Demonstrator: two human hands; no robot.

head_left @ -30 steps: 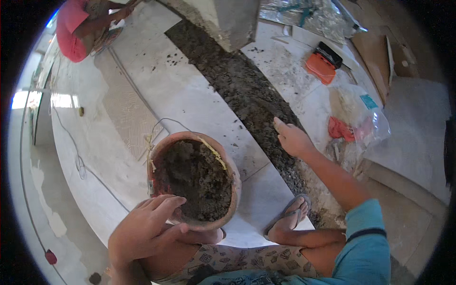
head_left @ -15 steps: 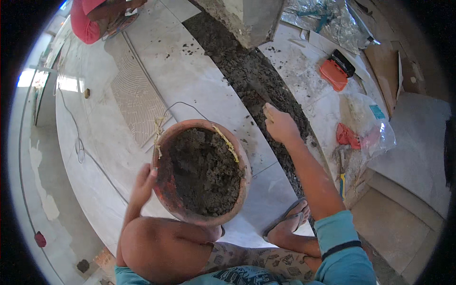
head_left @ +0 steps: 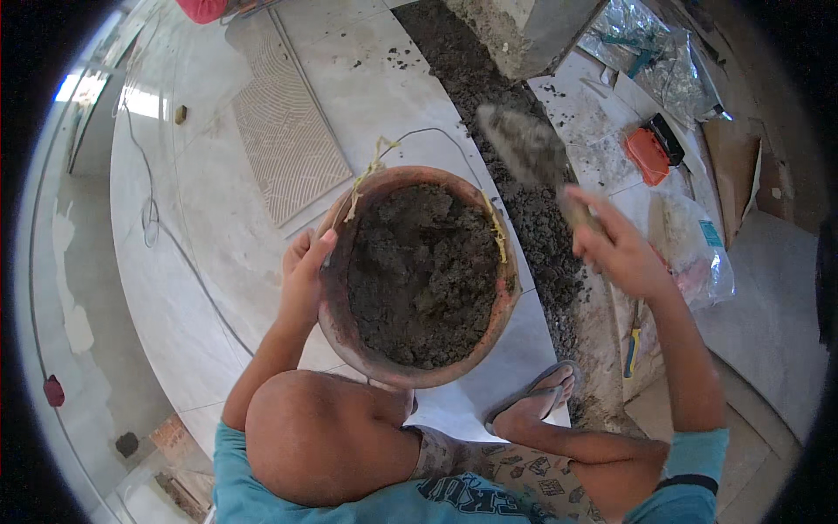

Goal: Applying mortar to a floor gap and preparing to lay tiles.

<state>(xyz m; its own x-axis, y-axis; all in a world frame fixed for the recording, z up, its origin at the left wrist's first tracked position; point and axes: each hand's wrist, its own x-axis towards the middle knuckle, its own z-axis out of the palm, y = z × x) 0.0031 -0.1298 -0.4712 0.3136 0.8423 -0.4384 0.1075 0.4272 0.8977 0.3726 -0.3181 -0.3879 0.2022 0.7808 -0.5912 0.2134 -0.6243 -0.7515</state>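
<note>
A round reddish bucket (head_left: 332, 301) of dark, crumbly mortar (head_left: 423, 275) stands in front of my knees, with frayed yellow cord tied at its wire handle. My left hand (head_left: 304, 272) grips the bucket's left rim, thumb on top. My right hand (head_left: 618, 249) is closed round the handle of a trowel (head_left: 526, 147). Its blade, blurred and grey with mortar, is over the strip of dark mortar (head_left: 515, 205) that runs between the floor tiles. Whether the blade touches the strip, I cannot tell.
A tile with combed adhesive (head_left: 284, 140) lies beyond the bucket at left. On the right are an orange-and-black tool (head_left: 650, 150), a clear plastic bag (head_left: 698, 253) and a yellow-handled tool (head_left: 631, 351). A concrete column base (head_left: 532, 35) stands ahead. Another person's red clothing (head_left: 202, 7) shows far left.
My right hand has moved right, and the trowel blade now shows broad over the mortar strip. The bucket sits farther right and higher in view; the surroundings have shifted right too.
</note>
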